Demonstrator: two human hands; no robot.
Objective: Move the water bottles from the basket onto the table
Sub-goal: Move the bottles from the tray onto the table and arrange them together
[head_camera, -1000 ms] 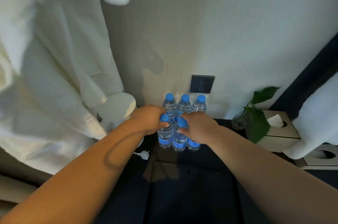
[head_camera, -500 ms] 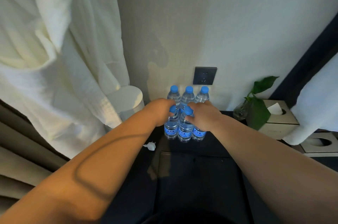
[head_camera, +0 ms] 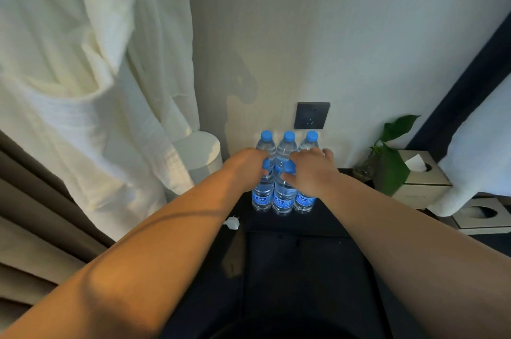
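Several clear water bottles with blue caps stand in two rows on the dark table (head_camera: 318, 228) against the wall. The back row's three caps show, the middle one (head_camera: 289, 136) between my hands. My left hand (head_camera: 244, 163) is curled around the neck of the front left bottle (head_camera: 261, 197). My right hand (head_camera: 309, 170) lies over the top of the front right bottle (head_camera: 304, 200), fingers spread and stretched toward the back row, thumb by the front middle bottle (head_camera: 282, 197). No basket is in view.
A white bathrobe (head_camera: 83, 89) hangs at the left beside a white cylinder (head_camera: 199, 156). A dark wall socket (head_camera: 311, 115) sits above the bottles. A green plant (head_camera: 390, 164), a tissue box (head_camera: 423, 181) and a white towel (head_camera: 475, 158) stand at the right. A white plug (head_camera: 232, 223) lies near the table's left edge.
My right hand's fingers have spread from a closed grip on the front bottles. The view has tilted up slightly. The bottles stay in place.
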